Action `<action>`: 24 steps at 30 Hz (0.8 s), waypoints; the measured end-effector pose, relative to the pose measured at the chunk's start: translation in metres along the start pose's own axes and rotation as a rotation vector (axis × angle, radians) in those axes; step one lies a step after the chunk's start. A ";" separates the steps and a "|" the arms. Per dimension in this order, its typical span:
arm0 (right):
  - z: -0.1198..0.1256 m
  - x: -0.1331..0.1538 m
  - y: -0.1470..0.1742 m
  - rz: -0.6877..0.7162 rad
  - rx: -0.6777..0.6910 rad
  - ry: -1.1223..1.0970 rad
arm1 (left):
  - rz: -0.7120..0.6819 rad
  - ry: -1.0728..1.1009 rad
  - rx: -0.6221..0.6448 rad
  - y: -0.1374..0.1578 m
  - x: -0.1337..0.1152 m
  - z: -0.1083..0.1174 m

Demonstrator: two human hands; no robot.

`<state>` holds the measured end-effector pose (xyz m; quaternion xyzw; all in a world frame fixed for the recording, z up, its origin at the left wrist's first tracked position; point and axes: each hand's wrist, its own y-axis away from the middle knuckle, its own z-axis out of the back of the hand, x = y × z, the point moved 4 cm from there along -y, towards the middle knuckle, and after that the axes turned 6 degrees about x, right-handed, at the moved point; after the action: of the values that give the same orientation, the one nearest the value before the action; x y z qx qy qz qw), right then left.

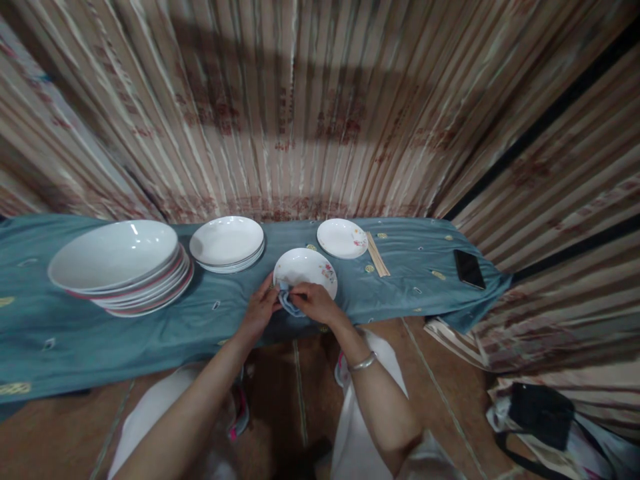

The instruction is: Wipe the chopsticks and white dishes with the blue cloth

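Observation:
A white plate with a floral pattern point(306, 265) is in front of me, near the table's front edge. My left hand point(261, 307) grips its left rim, with the fingers partly hidden. A blue cloth point(289, 300) is bunched against the plate's near left part, and my right hand point(314, 302) is closed on it. Just beyond, to the right, lies another floral plate point(341, 238). Several wooden chopsticks point(377, 255) lie beside that plate.
A tall stack of large white bowls point(117, 257) stands at the left. Between it and me is a stack of white plates point(227, 240). A black phone point(469, 269) lies on the blue-green tablecloth point(410, 287) at the right. Curtains point(300, 120) hang behind the table; a black bag point(543, 417) is at lower right.

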<state>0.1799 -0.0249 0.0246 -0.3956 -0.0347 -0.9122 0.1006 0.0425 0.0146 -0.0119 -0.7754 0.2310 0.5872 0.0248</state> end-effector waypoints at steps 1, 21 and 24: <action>0.000 0.001 -0.001 0.007 -0.009 -0.014 | 0.000 0.005 -0.002 0.000 0.000 0.000; -0.004 0.002 -0.024 0.153 -0.152 0.076 | -0.032 0.019 0.026 0.000 -0.001 -0.002; -0.004 0.000 -0.026 0.149 -0.151 0.128 | -0.036 0.005 0.032 0.000 -0.001 -0.002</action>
<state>0.1716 -0.0002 0.0222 -0.3447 0.0702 -0.9255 0.1401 0.0437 0.0141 -0.0100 -0.7804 0.2265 0.5809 0.0472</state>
